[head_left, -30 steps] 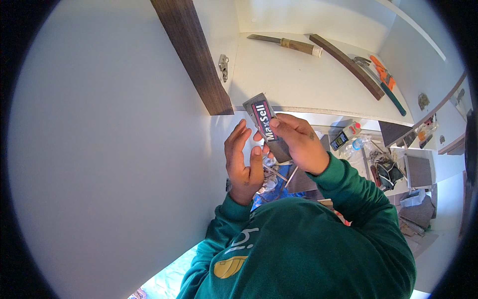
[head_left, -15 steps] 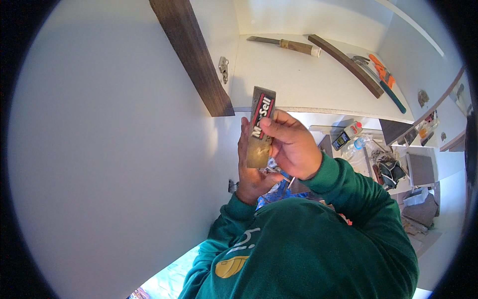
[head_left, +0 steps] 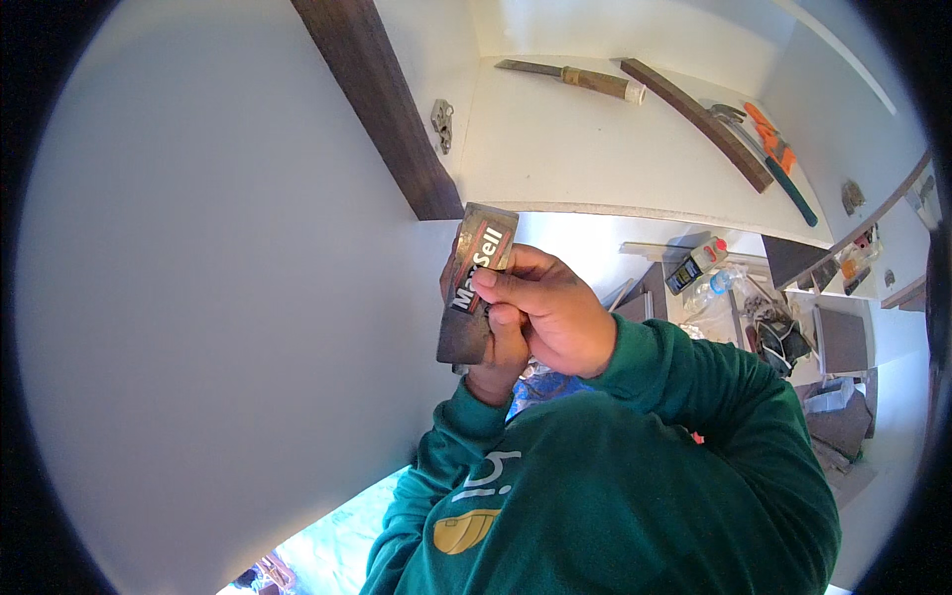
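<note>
A flat rectangular metal plate (head_left: pixel 464 332), dark and worn with a red, black and white printed label, is held up in front of me at a slant. My right hand (head_left: pixel 560 307) pinches its right side, the thumb lying across the label. From below and behind, my left hand (head_left: pixel 504 352) grips the same plate. The left thumb presses near its right edge, while most of the left fingers are hidden behind it. Just beyond the plate's upper end is the front edge of a white cabinet shelf (head_left: pixel 555 149).
On the shelf lie a wooden-handled chisel (head_left: pixel 595 83), a long dark wood strip (head_left: pixel 699 124), a hammer (head_left: pixel 783 183) and an orange tool (head_left: pixel 772 137). A large white panel (head_left: pixel 228 297) stands at left beside a dark wood strip (head_left: pixel 387 109). A bottle (head_left: pixel 697 266) and clutter sit lower right.
The plate has moved left and toward me, leaning further over. My left hand, earlier with its fingers extended behind the plate, has closed on it. My right hand has shifted left with it.
</note>
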The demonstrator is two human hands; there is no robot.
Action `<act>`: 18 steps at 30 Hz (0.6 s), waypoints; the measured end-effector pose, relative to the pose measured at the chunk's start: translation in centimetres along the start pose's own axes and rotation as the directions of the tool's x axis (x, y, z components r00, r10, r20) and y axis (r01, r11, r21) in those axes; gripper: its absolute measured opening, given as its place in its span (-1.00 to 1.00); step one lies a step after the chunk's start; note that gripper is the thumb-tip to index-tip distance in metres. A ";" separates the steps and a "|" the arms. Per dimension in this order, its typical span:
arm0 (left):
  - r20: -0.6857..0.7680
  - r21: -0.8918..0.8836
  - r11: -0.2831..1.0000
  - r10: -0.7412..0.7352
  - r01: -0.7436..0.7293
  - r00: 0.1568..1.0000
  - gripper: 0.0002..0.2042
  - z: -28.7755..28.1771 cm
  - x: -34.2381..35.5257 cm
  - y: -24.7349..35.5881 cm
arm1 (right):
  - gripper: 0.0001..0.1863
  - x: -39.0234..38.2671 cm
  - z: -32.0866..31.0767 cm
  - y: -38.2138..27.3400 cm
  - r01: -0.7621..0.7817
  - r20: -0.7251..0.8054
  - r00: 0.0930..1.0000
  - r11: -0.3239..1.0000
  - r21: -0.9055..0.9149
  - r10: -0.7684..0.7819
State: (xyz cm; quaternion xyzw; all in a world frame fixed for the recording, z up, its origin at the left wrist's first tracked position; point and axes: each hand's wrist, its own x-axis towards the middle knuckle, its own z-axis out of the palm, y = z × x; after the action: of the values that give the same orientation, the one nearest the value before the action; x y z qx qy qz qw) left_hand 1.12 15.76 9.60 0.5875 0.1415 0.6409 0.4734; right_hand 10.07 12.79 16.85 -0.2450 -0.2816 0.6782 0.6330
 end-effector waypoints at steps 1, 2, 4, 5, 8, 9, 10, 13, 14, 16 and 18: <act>-0.031 -0.020 0.999 -0.031 0.031 0.999 -0.52 0.2 0.1 0.3 | -0.78 -0.1 0.1 -0.2 -0.002 0.007 1.000 1.000 -0.009 0.002; -0.073 -0.047 0.992 -0.117 0.114 0.990 -0.54 0.1 -0.1 0.6 | -0.77 -0.2 0.2 -0.4 -0.005 0.014 1.000 1.000 -0.017 0.006; -0.166 -0.089 0.967 -0.249 0.237 0.954 -0.58 0.0 -0.1 1.4 | -0.74 -0.3 -0.3 -1.0 -0.042 0.010 0.999 0.994 -0.105 0.044; -0.222 -0.105 0.955 -0.296 0.279 0.929 -0.60 0.0 0.1 1.9 | -0.71 -0.6 -1.0 -1.4 -0.080 -0.007 0.997 0.979 -0.186 0.080; -0.480 0.095 0.982 -0.097 0.162 0.872 -0.72 0.4 2.0 3.2 | -0.66 -1.4 -2.4 -4.6 -0.168 0.008 0.980 0.843 -0.511 0.201; -0.487 0.015 1.000 0.010 -0.003 0.873 -0.77 0.1 2.8 3.2 | -0.65 -1.4 -2.4 -6.3 -0.180 0.023 0.969 0.759 -0.625 0.248; -0.463 0.067 0.997 0.061 -0.033 0.884 -0.77 -0.3 3.4 3.4 | -0.63 -1.0 -2.5 -8.3 -0.065 0.086 0.976 0.650 -0.757 0.198; -0.370 0.266 0.961 0.174 -0.076 0.913 -0.75 -1.9 5.2 4.4 | -0.68 1.9 -2.1 -14.0 0.237 0.301 0.951 0.450 -0.861 0.075; -0.370 0.378 0.925 0.191 -0.040 0.909 -0.77 -1.9 6.2 5.0 | -0.68 3.2 -2.0 -15.5 0.315 0.383 0.923 0.483 -0.817 0.047; -0.277 0.442 0.893 0.223 -0.083 0.935 -0.78 -2.4 8.1 6.0 | -0.63 5.7 -2.0 -17.0 0.535 0.523 0.844 0.229 -0.813 -0.116; -0.193 0.532 0.847 0.138 -0.015 0.971 -0.81 -1.8 9.8 8.0 | -0.62 8.0 -3.3 -17.0 0.573 0.557 0.819 0.138 -0.808 -0.141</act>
State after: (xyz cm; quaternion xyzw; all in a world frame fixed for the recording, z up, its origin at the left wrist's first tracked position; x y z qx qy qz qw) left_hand -2.61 19.94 21.10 0.6237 0.3403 0.6581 0.2492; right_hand 23.96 21.66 26.45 -0.3770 -0.7917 0.2148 0.4301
